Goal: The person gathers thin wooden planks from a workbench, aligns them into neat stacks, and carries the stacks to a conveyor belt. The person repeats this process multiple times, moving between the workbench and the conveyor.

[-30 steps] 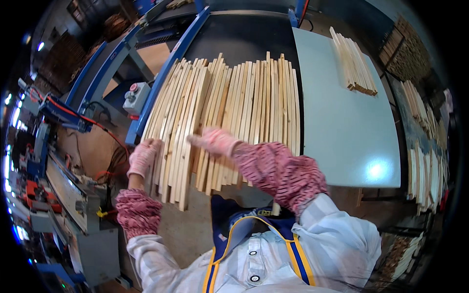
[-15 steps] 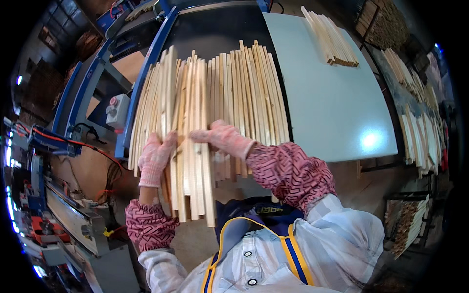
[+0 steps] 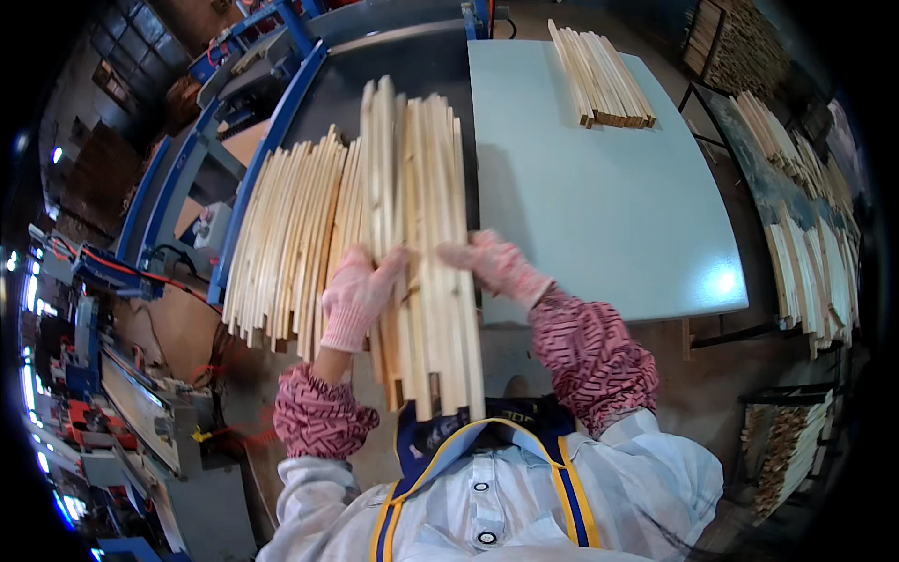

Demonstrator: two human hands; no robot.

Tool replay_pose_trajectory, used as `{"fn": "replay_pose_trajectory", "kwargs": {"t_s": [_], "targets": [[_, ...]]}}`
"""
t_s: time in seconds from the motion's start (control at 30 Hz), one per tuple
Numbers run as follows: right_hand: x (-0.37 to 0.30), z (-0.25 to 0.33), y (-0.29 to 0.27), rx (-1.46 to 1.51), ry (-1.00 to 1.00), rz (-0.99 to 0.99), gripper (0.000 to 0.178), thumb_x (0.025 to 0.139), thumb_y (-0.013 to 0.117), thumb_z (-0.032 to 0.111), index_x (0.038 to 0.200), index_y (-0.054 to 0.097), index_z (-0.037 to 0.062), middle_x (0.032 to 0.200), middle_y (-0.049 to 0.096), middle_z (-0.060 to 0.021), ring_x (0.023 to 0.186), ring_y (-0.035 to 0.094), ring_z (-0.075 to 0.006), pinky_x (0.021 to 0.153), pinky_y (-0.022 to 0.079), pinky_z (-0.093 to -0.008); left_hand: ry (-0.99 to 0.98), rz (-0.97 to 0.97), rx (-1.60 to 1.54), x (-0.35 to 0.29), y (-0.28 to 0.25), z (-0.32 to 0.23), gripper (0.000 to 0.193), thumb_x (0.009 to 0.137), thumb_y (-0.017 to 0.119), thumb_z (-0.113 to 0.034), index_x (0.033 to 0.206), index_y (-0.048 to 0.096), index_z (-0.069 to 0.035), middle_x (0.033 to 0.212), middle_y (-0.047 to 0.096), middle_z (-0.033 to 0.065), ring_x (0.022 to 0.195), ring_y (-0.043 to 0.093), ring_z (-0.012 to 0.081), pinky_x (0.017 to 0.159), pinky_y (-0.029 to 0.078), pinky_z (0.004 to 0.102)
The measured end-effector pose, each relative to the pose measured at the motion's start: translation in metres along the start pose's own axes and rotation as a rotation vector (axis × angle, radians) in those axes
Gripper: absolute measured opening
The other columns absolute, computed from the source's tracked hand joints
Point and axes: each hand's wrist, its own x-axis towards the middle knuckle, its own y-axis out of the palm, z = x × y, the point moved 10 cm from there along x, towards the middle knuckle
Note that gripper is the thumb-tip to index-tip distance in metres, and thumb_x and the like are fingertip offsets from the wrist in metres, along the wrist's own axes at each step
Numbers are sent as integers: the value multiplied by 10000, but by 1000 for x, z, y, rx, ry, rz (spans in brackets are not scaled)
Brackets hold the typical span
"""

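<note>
Between my two hands in pink-and-white knit gloves is a thick bundle of long pale wooden strips [image 3: 438, 281], lengthwise toward my body. My left hand [image 3: 354, 298] is closed against its left side, the thumb on top. From the right, my right hand [image 3: 506, 270] presses its side, its fingertips over the upper face. The near ends are uneven and reach over my apron; the undersides of the strips are hidden. Left of the bundle, a row of loose strips [image 3: 281, 239] lies side by side on the black machine bed [image 3: 412, 70].
A pale grey tabletop [image 3: 609, 206] adjoins the bed on the right, with a small stack of strips [image 3: 604, 80] at its far end. Blue machine framing [image 3: 272, 140] runs along the left. Racks of more strips [image 3: 805, 272] stand at far right.
Both hands and the bundle between them have moved right, to the edge of the bed beside the grey tabletop. The strips formerly seen right of the bundle no longer show there.
</note>
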Motion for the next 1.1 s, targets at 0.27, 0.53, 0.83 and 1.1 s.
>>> {"fn": "replay_pose_trajectory", "kwargs": {"t_s": [0.27,0.53,0.83,1.1], "targets": [[-50,-141,-164,-219,137,-279,598,884,563,565,1032,606,-13,795,633,-135,642,628,-227,538,496,-331,238,251,-157,-7,166,-148,716,841,535,-611,1221,480,-6,1243,533,218,1168,536,354,931,453,454],[-89,-158,-184,-226,-122,-582,515,917,509,505,964,628,6,1009,646,-198,1038,582,-343,822,484,-415,381,424,-116,-11,186,-139,615,862,502,-505,1312,453,-88,1407,417,176,1281,429,379,1021,372,514],[-25,-5,-118,-1073,-512,-623,168,907,516,212,967,604,81,997,638,-138,852,636,-342,691,517,-405,530,-86,393,21,108,-66,669,864,481,-533,1443,370,-216,1507,302,153,1423,160,388,1149,57,507],[77,-31,-21,-782,268,-468,552,937,377,517,1235,580,99,1228,598,-187,1125,564,-402,900,473,-491,699,-242,-290,14,13,55,530,811,663,-331,1280,560,-106,1339,512,153,1294,422,308,1073,357,399]]}}
